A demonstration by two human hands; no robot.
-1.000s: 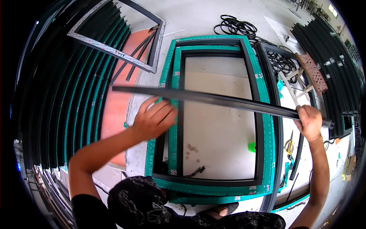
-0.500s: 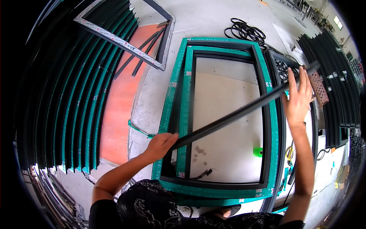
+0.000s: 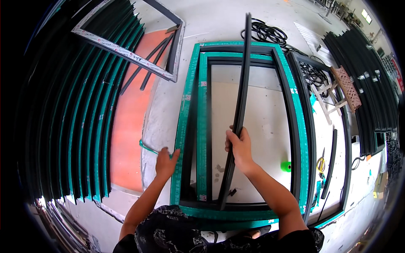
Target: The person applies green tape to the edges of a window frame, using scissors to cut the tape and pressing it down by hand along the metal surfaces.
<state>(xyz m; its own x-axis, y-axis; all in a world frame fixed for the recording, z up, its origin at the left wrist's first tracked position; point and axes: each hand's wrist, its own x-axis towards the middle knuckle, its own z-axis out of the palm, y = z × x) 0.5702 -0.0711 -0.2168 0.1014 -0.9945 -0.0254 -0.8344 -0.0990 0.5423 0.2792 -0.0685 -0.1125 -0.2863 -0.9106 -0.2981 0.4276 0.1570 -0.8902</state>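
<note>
Black strip point(image 3: 240, 105) gripped by right hand point(image 3: 239, 148); left hand point(image 3: 166, 162) rests flat on frame point(image 3: 185, 126).

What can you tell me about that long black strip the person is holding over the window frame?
The long black strip is a slim, straight bar, seemingly metal or rubber. It runs lengthwise over the green-taped window frame, its near end down by the frame's bottom rail, its far end past the top. The right hand grips its middle; the left hand rests on the frame's edge.

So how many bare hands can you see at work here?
2. The right hand grips the long black metal strip; the left hand rests on the teal-taped window frame. None seems hidden.
</note>
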